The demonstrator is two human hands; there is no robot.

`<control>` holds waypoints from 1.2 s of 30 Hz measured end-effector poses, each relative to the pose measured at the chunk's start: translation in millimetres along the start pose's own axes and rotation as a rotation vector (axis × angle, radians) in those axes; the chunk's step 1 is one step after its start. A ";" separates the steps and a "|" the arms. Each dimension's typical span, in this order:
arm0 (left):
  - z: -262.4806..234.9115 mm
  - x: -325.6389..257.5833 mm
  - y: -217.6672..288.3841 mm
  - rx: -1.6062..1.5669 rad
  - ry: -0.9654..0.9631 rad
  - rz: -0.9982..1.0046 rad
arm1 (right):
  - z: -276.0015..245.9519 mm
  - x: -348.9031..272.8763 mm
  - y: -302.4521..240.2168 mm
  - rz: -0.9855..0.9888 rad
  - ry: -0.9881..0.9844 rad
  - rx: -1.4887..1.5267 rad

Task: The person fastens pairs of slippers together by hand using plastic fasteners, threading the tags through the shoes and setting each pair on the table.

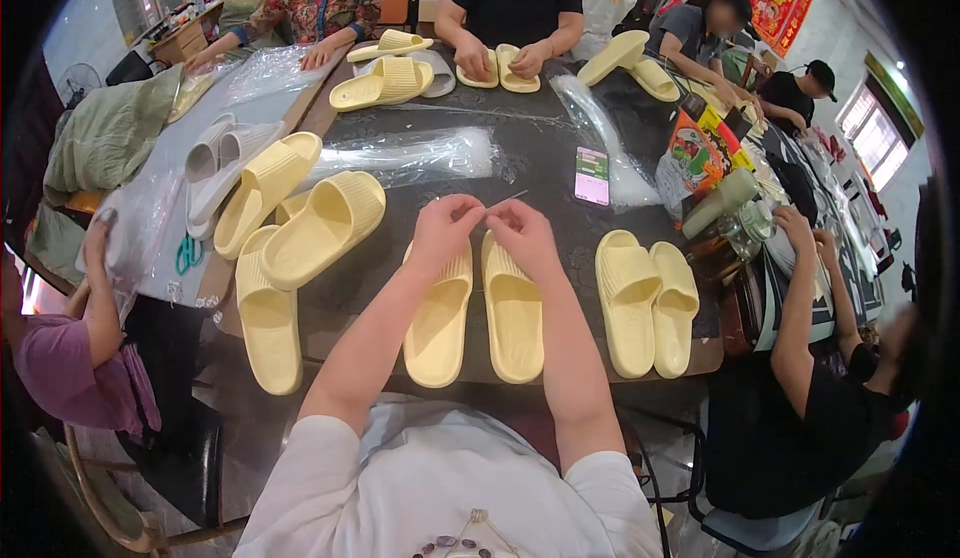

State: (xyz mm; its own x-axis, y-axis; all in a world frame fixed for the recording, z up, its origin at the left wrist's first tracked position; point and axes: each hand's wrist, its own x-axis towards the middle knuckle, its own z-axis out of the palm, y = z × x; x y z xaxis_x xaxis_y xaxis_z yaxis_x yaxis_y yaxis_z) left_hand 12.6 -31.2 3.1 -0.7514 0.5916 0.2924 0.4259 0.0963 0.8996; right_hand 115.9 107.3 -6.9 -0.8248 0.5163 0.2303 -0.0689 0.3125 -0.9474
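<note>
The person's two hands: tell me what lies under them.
Under the left hand and right hand lies a pair of yellow slippers side by side on the dark table. The hands cover the slippers' far ends.

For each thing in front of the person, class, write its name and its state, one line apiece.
Left hand: pinching a thin strip.
Right hand: pinching the same thin strip.
Pair of yellow slippers below the hands: flat, side by side.
Second pair: side by side, touching.
Phone: screen lit.
Plastic bags: lying flat, crumpled.
</note>
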 end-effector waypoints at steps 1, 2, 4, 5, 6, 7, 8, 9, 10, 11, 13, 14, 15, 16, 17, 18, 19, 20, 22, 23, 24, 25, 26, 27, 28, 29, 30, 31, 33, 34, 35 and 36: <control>-0.5 -0.3 0.7 -0.002 0.010 0.022 | 0.5 0.6 0.4 0.030 0.010 -0.010; -0.7 -0.2 1.2 0.003 0.008 0.001 | -0.2 1.3 0.8 0.079 0.110 0.109; -0.5 0.2 1.4 0.004 0.005 -0.022 | -0.7 3.0 1.9 0.095 0.147 0.132; -0.1 0.3 1.1 0.022 0.006 -0.011 | -1.2 3.4 2.4 0.128 0.208 0.169; 0.2 0.4 0.4 0.037 0.008 -0.001 | -0.6 2.8 3.0 0.041 0.134 0.151; 0.4 0.3 -0.4 0.040 0.015 -0.003 | -0.8 2.5 3.3 0.039 0.126 0.138; 0.9 0.2 -1.2 0.008 0.000 0.005 | -0.5 1.8 3.4 0.028 0.024 0.033; 0.9 0.1 -2.1 -0.014 -0.014 0.002 | -0.5 1.6 3.2 0.022 -0.100 -0.067; 1.1 0.0 -2.8 -0.021 -0.003 0.006 | -0.6 0.9 2.8 0.031 -0.084 0.002; 1.2 0.0 -3.3 -0.011 0.011 0.029 | -0.7 1.7 2.1 0.019 -0.065 -0.006; 0.6 0.0 -3.6 -0.002 0.035 0.049 | -1.3 3.1 0.7 0.119 0.197 0.172; 0.4 -0.2 -3.4 -0.008 0.036 0.040 | -2.3 3.0 0.1 0.189 0.213 0.170; 0.3 -0.4 -2.9 -0.009 0.032 0.012 | -1.8 3.0 -0.1 0.174 0.169 0.174; 0.4 -0.8 -2.3 -0.019 0.047 0.029 | -1.2 2.6 -0.1 0.099 0.089 0.132; 0.3 -1.6 -1.6 -0.029 0.031 0.024 | -0.7 2.0 0.2 0.035 0.001 0.082; 0.1 -2.2 -0.8 -0.037 0.016 0.019 | 0.0 1.8 0.5 0.052 -0.080 0.008; 0.0 -2.6 -0.1 -0.038 0.027 0.016 | 0.0 1.5 1.1 -0.013 -0.085 0.016; -0.1 -3.0 0.6 -0.019 0.026 0.032 | -0.3 1.7 1.6 0.003 -0.035 0.042; -0.8 -3.5 1.5 -0.006 0.044 0.066 | -1.5 3.0 2.8 0.064 0.118 0.100; -1.1 -3.4 1.9 -0.006 0.050 0.064 | -2.1 3.7 3.3 0.054 0.110 0.102; -1.2 -3.4 2.2 -0.005 0.044 0.038 | -2.4 4.0 3.8 0.117 0.123 0.162; -1.3 -3.3 2.5 -0.005 0.026 -0.013 | -2.7 4.2 4.0 0.217 0.183 0.196; -1.6 -3.6 2.6 -0.005 0.043 0.012 | -1.3 3.8 4.3 0.082 0.140 0.127; -1.7 -3.9 2.7 -0.029 0.015 0.000 | -0.7 3.4 4.1 0.044 0.109 0.145; -1.7 -4.0 2.9 -0.055 -0.015 -0.025 | 0.2 2.7 3.6 0.016 0.007 0.064; -1.6 -4.2 3.0 -0.054 -0.010 -0.015 | 1.0 1.7 2.8 0.009 -0.120 -0.010; -1.4 -4.2 3.1 -0.060 0.005 -0.001 | 0.9 1.8 1.5 0.008 -0.119 0.018; -1.3 -4.2 3.1 -0.070 0.012 0.008 | 0.7 1.7 0.1 -0.001 -0.091 0.013; -1.6 -3.5 2.6 -0.054 0.041 0.033 | -1.6 2.3 -2.7 0.146 0.213 0.120; -1.5 -3.4 2.2 -0.043 0.061 0.053 | -1.0 2.1 -3.2 0.144 0.186 0.122; -1.3 -3.4 1.9 -0.044 0.060 0.052 | -1.2 2.2 -3.7 0.084 0.144 0.118; -1.0 -3.6 1.6 -0.047 0.037 0.042 | -0.5 2.0 -3.5 0.024 0.101 0.114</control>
State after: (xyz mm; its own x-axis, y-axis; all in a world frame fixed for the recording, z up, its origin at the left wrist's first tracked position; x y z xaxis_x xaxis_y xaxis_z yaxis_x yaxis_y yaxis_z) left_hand 15.4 -33.9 3.8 -0.7515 0.5645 0.3415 0.4345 0.0339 0.9001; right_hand 114.7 107.6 -3.0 -0.7667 0.6020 0.2229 -0.1177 0.2095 -0.9707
